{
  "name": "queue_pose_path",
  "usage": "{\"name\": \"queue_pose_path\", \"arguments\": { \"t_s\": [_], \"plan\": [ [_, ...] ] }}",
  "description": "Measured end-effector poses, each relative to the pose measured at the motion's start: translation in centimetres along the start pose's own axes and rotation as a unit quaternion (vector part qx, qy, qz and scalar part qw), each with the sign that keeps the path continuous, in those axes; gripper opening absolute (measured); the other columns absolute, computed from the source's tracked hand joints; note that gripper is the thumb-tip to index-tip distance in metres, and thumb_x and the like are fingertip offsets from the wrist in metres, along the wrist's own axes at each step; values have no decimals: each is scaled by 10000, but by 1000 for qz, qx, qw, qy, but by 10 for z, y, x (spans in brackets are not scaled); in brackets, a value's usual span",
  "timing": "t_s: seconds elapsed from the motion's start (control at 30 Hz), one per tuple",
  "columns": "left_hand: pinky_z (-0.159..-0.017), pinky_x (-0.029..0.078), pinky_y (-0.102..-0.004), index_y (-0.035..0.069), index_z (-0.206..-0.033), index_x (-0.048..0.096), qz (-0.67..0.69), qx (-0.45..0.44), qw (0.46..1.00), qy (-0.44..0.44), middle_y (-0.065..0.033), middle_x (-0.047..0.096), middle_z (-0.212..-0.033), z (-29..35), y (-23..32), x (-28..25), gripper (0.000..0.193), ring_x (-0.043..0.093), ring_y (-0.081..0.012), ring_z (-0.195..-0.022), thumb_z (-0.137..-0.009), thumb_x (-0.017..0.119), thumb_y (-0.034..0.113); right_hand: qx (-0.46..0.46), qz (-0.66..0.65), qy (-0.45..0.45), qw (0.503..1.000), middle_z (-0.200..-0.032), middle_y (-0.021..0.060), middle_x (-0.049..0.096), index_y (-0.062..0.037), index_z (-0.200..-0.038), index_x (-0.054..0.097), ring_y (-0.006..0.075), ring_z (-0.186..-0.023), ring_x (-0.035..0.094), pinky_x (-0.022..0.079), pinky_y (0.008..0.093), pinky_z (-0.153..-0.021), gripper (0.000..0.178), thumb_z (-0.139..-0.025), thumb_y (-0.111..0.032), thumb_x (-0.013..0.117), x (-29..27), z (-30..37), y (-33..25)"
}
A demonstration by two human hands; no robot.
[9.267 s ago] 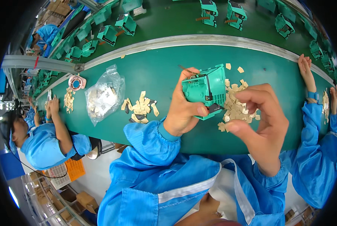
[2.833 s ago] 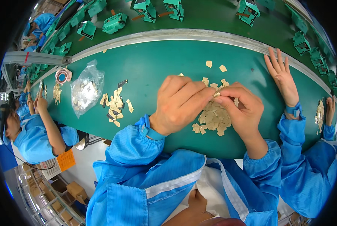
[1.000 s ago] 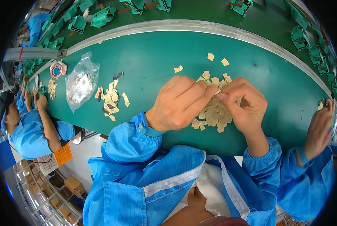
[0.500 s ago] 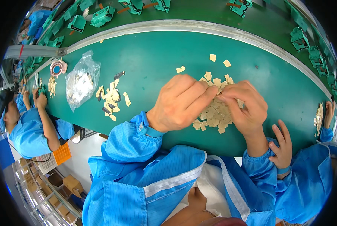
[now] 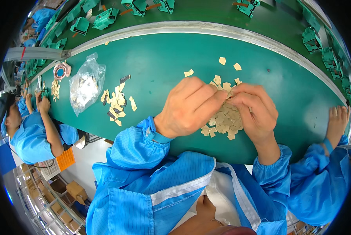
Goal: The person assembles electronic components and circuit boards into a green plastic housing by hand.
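Note:
My left hand (image 5: 189, 107) and my right hand (image 5: 257, 111) meet fingertip to fingertip above a heap of small cream-coloured flat pieces (image 5: 225, 122). Both are closed in a pinch. Whatever lies between the fingertips is too small and too hidden to make out. The heap shows below and between the hands on the green table (image 5: 160, 55). A few loose cream pieces (image 5: 222, 61) lie beyond my fingers. To the left is a scattered group of longer cream strips (image 5: 116, 102), with some dark pieces (image 5: 124, 78) among them.
A clear plastic bag (image 5: 86, 87) and a tape roll (image 5: 60, 71) lie at the left. Beyond the metal rail (image 5: 175, 27), green moulded parts (image 5: 106, 18) sit on a conveyor. Co-workers in blue sit on both sides; one's hand (image 5: 337, 123) rests at the right table edge.
The right-hand co-worker's hand has moved from beside my right forearm out to the far right edge. My own hands stay pinched together, with only slight finger movement.

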State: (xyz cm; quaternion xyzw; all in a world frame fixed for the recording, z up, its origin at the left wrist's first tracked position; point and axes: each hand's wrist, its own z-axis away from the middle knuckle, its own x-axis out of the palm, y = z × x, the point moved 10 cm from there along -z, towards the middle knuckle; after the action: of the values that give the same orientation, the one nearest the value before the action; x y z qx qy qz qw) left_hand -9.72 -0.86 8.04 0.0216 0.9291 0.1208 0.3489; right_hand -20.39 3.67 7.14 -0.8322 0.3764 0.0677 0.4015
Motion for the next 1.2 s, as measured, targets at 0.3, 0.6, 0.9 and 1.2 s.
{"name": "queue_pose_path", "arguments": {
  "t_s": [0.3,0.6,0.9,1.2],
  "plan": [
    [-570,426,-292,49,-896,691,-37,-60,997,41,-41,603,-774,1,-28,-18,315,510,-196,-665,-598,742,-39,-19,-54,-109,992,-754,94,593,-22,-739,620,240,-622,553,451,319,-550,147,-634,15,715,1,-3,1],
    [-588,418,-288,115,-944,718,58,-109,992,27,-28,589,-809,2,-32,-16,355,493,-186,-721,-620,739,-26,117,-92,-105,983,-821,98,621,-24,-836,661,208,-650,564,434,298,-531,218,-637,-17,750,7,0,26],
    [-587,404,-267,97,-937,731,202,-191,960,11,-34,561,-778,8,-35,4,273,479,-166,-734,-678,738,10,-96,32,3,995,-791,80,609,-22,-865,682,195,-616,538,405,272,-505,306,-576,25,772,-9,-2,-14],
    [-627,415,-278,69,-936,721,188,-185,965,3,-42,565,-802,5,-31,4,228,497,-169,-750,-708,733,55,-113,46,12,992,-759,83,605,-18,-829,676,201,-616,547,407,282,-479,287,-558,12,767,-11,-2,-19]
  ]
}}
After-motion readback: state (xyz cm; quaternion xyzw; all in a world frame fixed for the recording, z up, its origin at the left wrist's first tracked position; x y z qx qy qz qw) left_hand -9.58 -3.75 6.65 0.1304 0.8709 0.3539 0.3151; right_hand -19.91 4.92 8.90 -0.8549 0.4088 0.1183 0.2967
